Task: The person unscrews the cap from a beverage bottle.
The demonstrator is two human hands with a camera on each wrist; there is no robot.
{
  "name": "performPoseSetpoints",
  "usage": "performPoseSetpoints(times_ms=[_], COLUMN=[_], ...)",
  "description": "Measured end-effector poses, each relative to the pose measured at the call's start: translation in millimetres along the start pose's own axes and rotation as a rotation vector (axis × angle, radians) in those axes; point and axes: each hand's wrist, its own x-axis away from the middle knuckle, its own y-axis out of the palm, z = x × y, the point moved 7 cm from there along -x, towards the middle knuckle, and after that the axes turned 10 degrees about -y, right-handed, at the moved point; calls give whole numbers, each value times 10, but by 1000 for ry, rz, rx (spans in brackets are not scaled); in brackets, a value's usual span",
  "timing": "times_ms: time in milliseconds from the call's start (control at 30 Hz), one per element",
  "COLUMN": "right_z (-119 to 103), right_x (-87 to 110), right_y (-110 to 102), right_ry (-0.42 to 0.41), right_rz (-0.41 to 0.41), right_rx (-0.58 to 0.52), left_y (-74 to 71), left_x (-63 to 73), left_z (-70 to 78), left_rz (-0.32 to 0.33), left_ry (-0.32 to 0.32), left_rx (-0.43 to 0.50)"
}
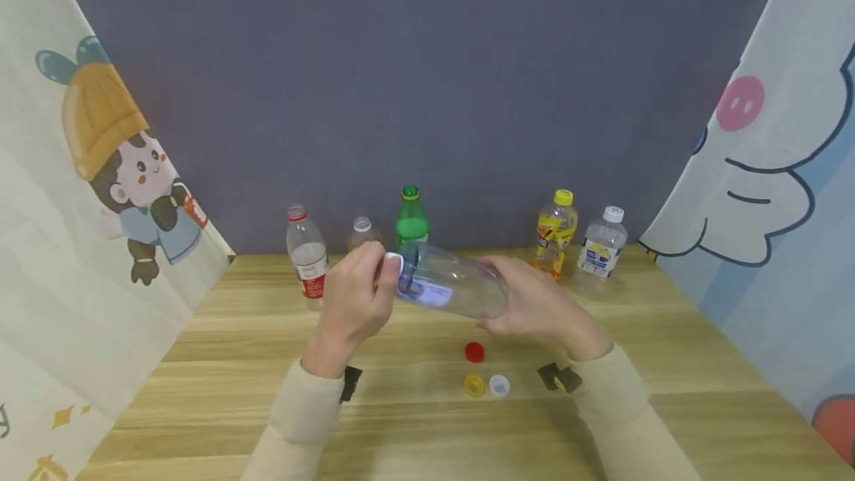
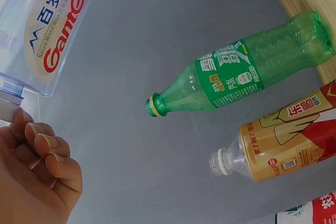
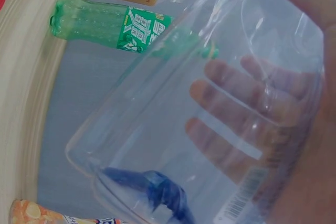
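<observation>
A large clear water bottle (image 1: 461,284) with a purple-tinted shoulder is held tilted above the table, its neck toward the left. My left hand (image 1: 357,292) pinches the white cap (image 1: 395,264) at the neck between thumb and fingers. Around the bottle's base end wraps my right hand (image 1: 534,299); through the clear plastic its fingers (image 3: 231,98) show in the right wrist view. The bottle's label (image 2: 58,24) faces the left wrist camera. Whether the cap is loose from the neck I cannot tell.
Along the back stand a red-labelled bottle (image 1: 310,262), a gold-labelled bottle (image 1: 361,236), a green bottle (image 1: 412,223), a yellow-capped bottle (image 1: 556,232) and a white-capped bottle (image 1: 599,251). Red (image 1: 475,352), yellow (image 1: 474,385) and white (image 1: 499,386) caps lie on the wooden table (image 1: 414,429).
</observation>
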Motion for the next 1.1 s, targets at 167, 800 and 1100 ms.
performPoseSetpoints(times_ms=[167, 800, 1100], right_z=[-44, -106, -128], right_x=[4, 32, 8], right_y=[-8, 13, -44], right_ry=[-19, -27, -64], right_rz=[-16, -24, 20], right_rx=[16, 78, 147], left_y=[-26, -52, -40], left_x=[5, 28, 17], left_z=[11, 64, 60], left_rz=[43, 151, 155], left_ry=[35, -2, -38], left_rx=[-24, -68, -65])
